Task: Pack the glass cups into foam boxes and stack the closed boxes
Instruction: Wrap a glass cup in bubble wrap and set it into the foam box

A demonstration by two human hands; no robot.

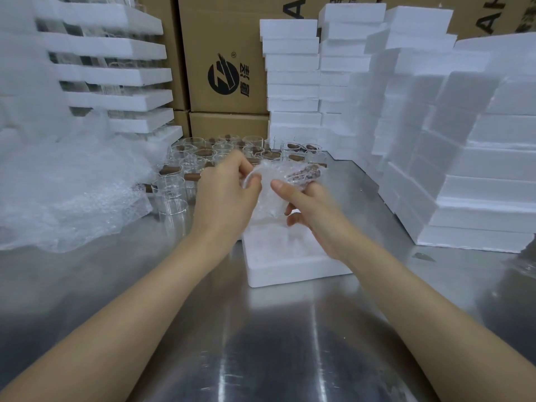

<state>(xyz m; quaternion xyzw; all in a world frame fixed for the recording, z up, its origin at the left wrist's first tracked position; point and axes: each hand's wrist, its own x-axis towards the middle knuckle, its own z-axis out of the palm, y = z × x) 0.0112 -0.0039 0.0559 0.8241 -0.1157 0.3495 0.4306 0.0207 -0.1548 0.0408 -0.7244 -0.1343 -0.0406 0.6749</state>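
the left hand [226, 187] and the right hand [311, 207] were bare, as were both forearms [139, 303] as far as they showed; the fingernails [277, 184] were short and plain.

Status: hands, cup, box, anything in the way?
Left hand pinches the wrap, right hand grips the wrapped cup. Cup held over the open foam box, not in yet. Nothing between cup and box.

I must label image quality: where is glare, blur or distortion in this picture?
Head view: bright glare streaks on the shiny steel table; the bubble-wrapped glass cup with brown handle, held by the left hand and right hand, looks blurred; the white foam box stacks at right lean from wide-angle distortion.
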